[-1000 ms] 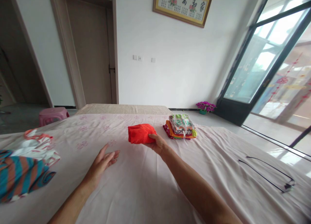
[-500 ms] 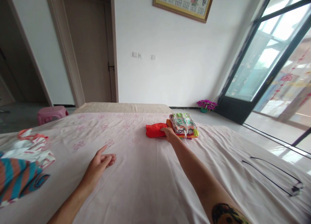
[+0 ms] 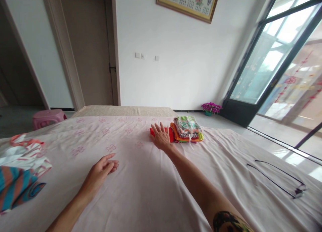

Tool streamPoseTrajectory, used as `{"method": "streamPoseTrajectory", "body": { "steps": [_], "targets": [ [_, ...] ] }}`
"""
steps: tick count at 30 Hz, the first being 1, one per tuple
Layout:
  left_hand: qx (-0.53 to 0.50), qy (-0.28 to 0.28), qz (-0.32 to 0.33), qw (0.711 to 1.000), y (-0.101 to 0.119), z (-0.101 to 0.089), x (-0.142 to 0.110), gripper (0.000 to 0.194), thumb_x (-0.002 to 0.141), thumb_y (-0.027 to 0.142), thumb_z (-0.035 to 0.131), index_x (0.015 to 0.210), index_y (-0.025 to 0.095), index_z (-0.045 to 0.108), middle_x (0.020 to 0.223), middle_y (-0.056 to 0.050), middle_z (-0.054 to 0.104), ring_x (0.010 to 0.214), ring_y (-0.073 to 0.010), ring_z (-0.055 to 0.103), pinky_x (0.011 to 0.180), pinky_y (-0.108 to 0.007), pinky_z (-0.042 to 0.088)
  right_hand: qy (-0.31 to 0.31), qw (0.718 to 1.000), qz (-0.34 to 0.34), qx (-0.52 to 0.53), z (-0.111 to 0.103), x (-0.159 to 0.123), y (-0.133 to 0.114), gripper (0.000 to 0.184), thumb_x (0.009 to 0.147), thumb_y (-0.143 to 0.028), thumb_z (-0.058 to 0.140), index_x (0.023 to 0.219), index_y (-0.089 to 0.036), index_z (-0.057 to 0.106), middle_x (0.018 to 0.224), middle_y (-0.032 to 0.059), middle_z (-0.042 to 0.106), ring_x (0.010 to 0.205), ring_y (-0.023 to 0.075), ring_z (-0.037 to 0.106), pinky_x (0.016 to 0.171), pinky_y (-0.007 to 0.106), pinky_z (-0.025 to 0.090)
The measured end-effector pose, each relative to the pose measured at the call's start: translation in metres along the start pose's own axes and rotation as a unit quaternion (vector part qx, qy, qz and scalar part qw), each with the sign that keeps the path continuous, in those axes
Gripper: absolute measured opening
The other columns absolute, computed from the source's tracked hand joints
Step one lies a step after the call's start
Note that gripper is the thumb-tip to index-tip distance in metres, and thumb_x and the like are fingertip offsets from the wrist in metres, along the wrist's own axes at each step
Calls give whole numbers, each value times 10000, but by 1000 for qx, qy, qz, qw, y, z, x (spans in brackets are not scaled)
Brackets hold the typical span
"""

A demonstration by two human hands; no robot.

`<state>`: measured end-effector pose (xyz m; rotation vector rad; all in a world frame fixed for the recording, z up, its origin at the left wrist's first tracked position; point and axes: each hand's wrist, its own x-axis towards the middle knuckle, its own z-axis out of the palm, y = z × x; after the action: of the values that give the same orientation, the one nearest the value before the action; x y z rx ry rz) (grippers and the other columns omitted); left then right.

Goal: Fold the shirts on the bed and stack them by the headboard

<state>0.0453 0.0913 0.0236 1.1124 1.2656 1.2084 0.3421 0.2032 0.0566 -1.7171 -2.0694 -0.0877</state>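
Note:
My right hand (image 3: 161, 137) lies flat with fingers spread over a folded red cloth (image 3: 171, 134), covering most of it. Directly right of the red cloth sits a stack of folded clothes (image 3: 188, 128), with a white, green-patterned piece on top and orange layers beneath. A white string hangs from the stack's front. Above the bedsheet (image 3: 141, 185), nearer to me on the left, my left hand (image 3: 104, 165) holds nothing; its fingers are loosely apart.
Striped blue-and-orange cloth (image 3: 16, 186) and a crumpled white-and-red garment (image 3: 27, 153) lie at the left. Black-framed glasses (image 3: 279, 180) rest at the right. Beyond the bed are a pink stool (image 3: 49, 118) and purple flowers (image 3: 211, 107).
My right hand has let go of the red cloth's right end, moved slightly left and spread flat over it. My left hand stays in nearly the same place.

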Motion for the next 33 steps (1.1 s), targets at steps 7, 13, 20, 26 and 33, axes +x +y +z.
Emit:
{"method": "streamPoseTrajectory", "body": {
  "steps": [7,13,20,26,33],
  "targets": [
    [37,-30,10,999,-7,-4,3,749,648,573,736,1208,102,577,1015,-126,724,966,-233,687,936,-356,521,-108,992,-58,-21,1,-10,21,406,955,-391,494,1358,-381,546,1504,-18,456,1461,264,184,1151,615,66],
    [55,-25,33,998,-9,-1,4,652,644,549,745,1123,121,633,970,-110,728,929,-237,694,880,-360,545,-108,990,-93,-7,-2,-12,29,440,961,-357,493,1401,-367,512,1518,-13,438,1459,227,208,1187,515,63],
    [34,-38,47,998,-11,-3,5,631,685,576,701,1102,106,642,934,-109,729,868,-214,702,836,-345,562,-107,991,-56,-56,14,-10,50,681,958,-531,427,1564,-323,198,1628,7,211,1497,245,101,1197,497,75],
    [38,-32,77,996,-17,-3,7,498,733,499,681,1053,118,670,881,-98,728,773,-196,705,745,-333,571,-83,988,-8,-131,24,-18,64,683,974,-542,351,1573,-253,194,1627,56,210,1492,258,143,1200,489,58],
    [84,28,135,987,-22,-4,9,331,825,340,522,1033,128,669,868,-90,729,754,-183,715,665,-311,580,-16,974,79,-211,33,-53,20,706,977,-450,366,1584,-186,122,1648,114,35,1504,323,21,1164,580,-16]
  ]
}}
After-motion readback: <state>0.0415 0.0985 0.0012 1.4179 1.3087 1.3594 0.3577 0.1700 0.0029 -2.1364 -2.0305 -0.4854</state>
